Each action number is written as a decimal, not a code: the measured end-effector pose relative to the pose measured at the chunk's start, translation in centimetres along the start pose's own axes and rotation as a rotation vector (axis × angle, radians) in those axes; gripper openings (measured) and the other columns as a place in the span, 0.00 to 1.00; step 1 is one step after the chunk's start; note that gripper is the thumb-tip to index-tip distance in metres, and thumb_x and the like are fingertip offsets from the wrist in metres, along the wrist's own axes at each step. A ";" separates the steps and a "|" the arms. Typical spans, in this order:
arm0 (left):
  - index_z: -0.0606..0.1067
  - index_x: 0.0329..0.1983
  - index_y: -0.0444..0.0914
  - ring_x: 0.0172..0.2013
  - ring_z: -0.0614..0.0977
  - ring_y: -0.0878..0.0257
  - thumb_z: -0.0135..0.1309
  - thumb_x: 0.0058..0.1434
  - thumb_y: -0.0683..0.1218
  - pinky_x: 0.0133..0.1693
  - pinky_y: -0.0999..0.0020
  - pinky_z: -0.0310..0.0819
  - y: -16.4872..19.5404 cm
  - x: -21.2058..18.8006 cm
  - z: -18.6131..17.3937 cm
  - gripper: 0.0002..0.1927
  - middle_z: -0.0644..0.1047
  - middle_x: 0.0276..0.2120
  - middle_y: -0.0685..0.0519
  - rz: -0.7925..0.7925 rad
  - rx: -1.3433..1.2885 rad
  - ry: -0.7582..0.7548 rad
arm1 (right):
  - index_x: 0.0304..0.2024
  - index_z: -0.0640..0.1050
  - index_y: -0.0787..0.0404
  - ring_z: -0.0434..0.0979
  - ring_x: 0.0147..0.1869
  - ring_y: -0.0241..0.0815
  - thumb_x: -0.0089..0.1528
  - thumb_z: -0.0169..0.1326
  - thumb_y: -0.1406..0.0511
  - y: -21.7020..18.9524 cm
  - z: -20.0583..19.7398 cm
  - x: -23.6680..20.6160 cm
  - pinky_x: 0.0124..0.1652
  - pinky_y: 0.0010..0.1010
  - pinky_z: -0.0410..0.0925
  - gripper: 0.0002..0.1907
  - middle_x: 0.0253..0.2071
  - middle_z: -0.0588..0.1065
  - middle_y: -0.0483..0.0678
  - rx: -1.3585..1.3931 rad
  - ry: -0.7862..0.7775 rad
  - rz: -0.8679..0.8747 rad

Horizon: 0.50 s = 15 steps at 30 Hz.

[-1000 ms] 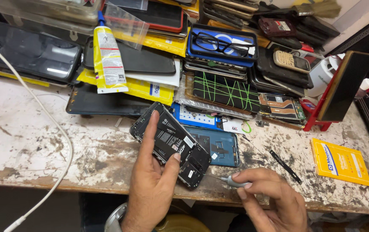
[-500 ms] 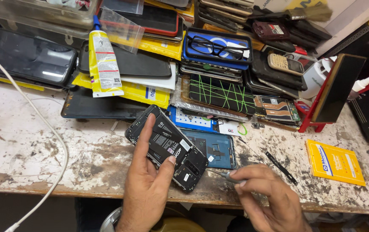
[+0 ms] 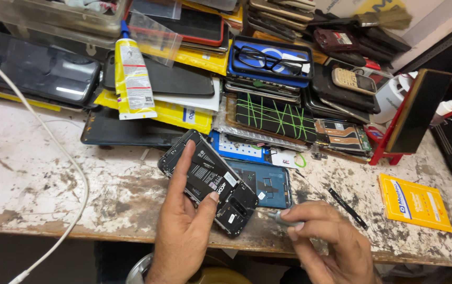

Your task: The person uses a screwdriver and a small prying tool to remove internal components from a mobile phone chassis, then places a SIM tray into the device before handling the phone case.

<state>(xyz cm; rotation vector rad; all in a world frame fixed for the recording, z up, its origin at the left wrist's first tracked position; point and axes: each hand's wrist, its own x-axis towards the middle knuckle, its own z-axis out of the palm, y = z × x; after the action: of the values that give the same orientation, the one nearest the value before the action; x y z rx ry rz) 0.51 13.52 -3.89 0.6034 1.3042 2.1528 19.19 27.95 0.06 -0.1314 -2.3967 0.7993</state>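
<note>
Left hand (image 3: 184,231) cradles opened phone (image 3: 207,186) above bench edge | right hand (image 3: 328,247) pinches small screwdriver (image 3: 281,217), tip probably near phone's lower end | back cover (image 3: 263,181) already off, on worktable (image 3: 42,184) | internals still in place

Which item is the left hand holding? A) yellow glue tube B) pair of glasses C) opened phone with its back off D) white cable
C: the left hand cradles the opened phone, thumb across its exposed battery, while the glue tube, glasses and white cable lie untouched on the bench.
</note>
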 end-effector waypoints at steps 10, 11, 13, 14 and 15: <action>0.47 0.78 0.42 0.55 0.78 0.65 0.45 0.61 0.28 0.54 0.70 0.76 0.0 0.1 -0.4 0.44 0.73 0.62 0.44 -0.042 -0.076 -0.001 | 0.43 0.70 0.59 0.85 0.53 0.46 0.57 0.60 0.77 -0.2 1.1 0.7 0.55 0.41 0.77 0.17 0.46 0.81 0.55 -0.021 -0.047 -0.071; 0.47 0.78 0.42 0.55 0.78 0.65 0.44 0.61 0.28 0.54 0.70 0.76 -0.1 0.2 -0.4 0.44 0.72 0.62 0.44 -0.038 -0.087 -0.001 | 0.43 0.70 0.58 0.85 0.53 0.46 0.57 0.60 0.77 -0.3 1.1 0.5 0.55 0.41 0.77 0.17 0.46 0.81 0.54 -0.039 -0.020 -0.044; 0.47 0.78 0.41 0.56 0.77 0.65 0.45 0.61 0.28 0.55 0.70 0.75 -0.4 0.3 -0.5 0.44 0.72 0.62 0.44 -0.021 -0.097 0.005 | 0.43 0.71 0.57 0.85 0.53 0.46 0.57 0.60 0.77 -0.2 1.2 0.1 0.55 0.40 0.78 0.16 0.45 0.81 0.54 -0.047 0.022 0.012; 0.48 0.79 0.41 0.56 0.77 0.65 0.45 0.61 0.28 0.55 0.70 0.74 -0.5 0.4 -0.5 0.43 0.72 0.62 0.43 -0.008 -0.095 0.010 | 0.43 0.71 0.58 0.85 0.53 0.46 0.58 0.60 0.77 0.0 1.2 -0.1 0.54 0.39 0.78 0.16 0.45 0.82 0.53 -0.035 0.038 0.040; 0.48 0.79 0.40 0.56 0.77 0.65 0.45 0.61 0.28 0.55 0.70 0.74 -0.7 0.5 -0.5 0.43 0.72 0.62 0.43 0.005 -0.092 0.013 | 0.43 0.70 0.58 0.86 0.54 0.46 0.58 0.59 0.77 0.2 1.2 -0.3 0.53 0.38 0.79 0.16 0.45 0.82 0.53 -0.024 0.055 0.070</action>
<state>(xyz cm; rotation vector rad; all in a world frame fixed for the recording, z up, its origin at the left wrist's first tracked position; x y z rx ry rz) 0.02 13.76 -4.69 0.5562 1.2041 2.2108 18.74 27.42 -0.95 -0.2458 -2.3616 0.7884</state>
